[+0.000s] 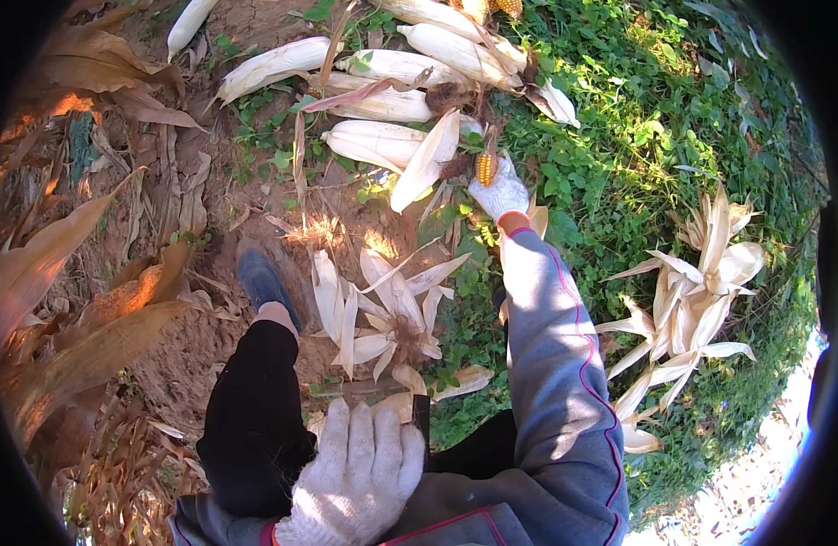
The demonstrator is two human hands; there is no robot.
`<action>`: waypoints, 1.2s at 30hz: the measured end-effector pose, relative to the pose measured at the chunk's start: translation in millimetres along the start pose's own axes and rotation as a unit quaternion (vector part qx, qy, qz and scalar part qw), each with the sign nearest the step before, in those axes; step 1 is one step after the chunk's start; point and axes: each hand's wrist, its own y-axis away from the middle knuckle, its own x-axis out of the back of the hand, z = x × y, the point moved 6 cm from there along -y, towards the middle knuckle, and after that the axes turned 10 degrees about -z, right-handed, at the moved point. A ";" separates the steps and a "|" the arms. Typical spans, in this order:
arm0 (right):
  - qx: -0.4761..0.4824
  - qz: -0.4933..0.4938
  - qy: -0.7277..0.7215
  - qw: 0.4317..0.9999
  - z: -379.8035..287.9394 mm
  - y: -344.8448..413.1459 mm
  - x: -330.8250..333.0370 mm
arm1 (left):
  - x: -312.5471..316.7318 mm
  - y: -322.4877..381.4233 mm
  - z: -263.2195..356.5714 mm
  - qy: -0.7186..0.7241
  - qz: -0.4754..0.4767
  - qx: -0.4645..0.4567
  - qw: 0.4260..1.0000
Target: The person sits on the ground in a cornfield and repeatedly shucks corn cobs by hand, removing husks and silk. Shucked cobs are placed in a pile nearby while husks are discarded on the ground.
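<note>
My right hand (501,191), in a white knitted glove, reaches out among the corn and is closed on an ear of corn (486,168) whose yellow kernels show at the tip. Beside it to the left lies a husked-leaf-covered ear (378,142) with a loose pale husk leaf (427,162) over its end. Further ears in dry husks (405,67) lie in a row beyond. My left hand (354,471), gloved too, is near my body at the bottom, palm down with its fingers extended side by side; nothing shows in it. What lies under its palm is hidden.
Empty corn husks (398,307) lie on the soil between my feet, and more husks (692,293) lie on green ground plants (596,170) at the right. Dry corn leaves (70,341) stand at the left. A dark shoe (262,276) is on bare soil.
</note>
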 end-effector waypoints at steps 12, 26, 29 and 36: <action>0.087 -0.254 0.033 0.963 -8.2 235.4 -199.2 | -63.6 46.6 40.8 -0.084 -0.041 0.007 0.996; 0.175 -0.153 -0.195 0.953 -77.3 355.2 -83.5 | -33.9 54.4 -12.7 0.136 0.222 0.139 0.955; 0.255 -0.083 -0.264 0.926 -88.8 391.5 -6.1 | -43.9 53.7 -23.6 0.333 0.243 0.162 0.897; 0.357 0.033 -0.178 0.916 -97.5 458.0 53.7 | -79.6 40.3 3.0 0.711 0.260 0.045 0.652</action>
